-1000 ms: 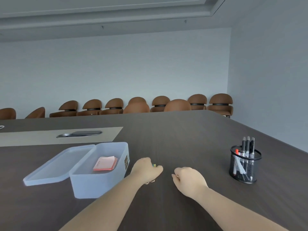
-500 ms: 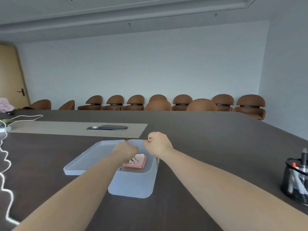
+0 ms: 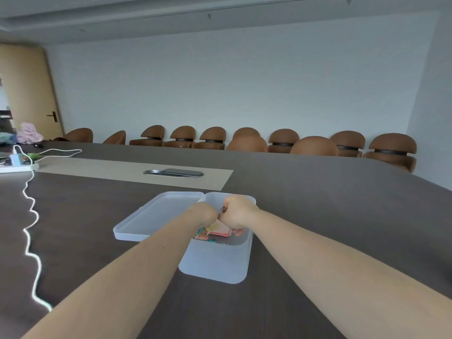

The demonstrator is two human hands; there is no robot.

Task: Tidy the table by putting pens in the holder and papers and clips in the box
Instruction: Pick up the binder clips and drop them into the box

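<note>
Both fists over translucent plastic box [image 3: 215,263] at 6 o'clock. Left hand [image 3: 204,214] curled, contents hidden: cannot tell. Right hand [image 3: 236,211] pinching small clip [image 3: 223,209]. Pink papers [image 3: 221,230], coloured clips inside. Advice: lower, release within rim, avoid scatter.

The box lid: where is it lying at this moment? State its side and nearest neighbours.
In the head view, the lid lies flat on the dark table, against the left side of the open box, just left of the left hand.
</note>
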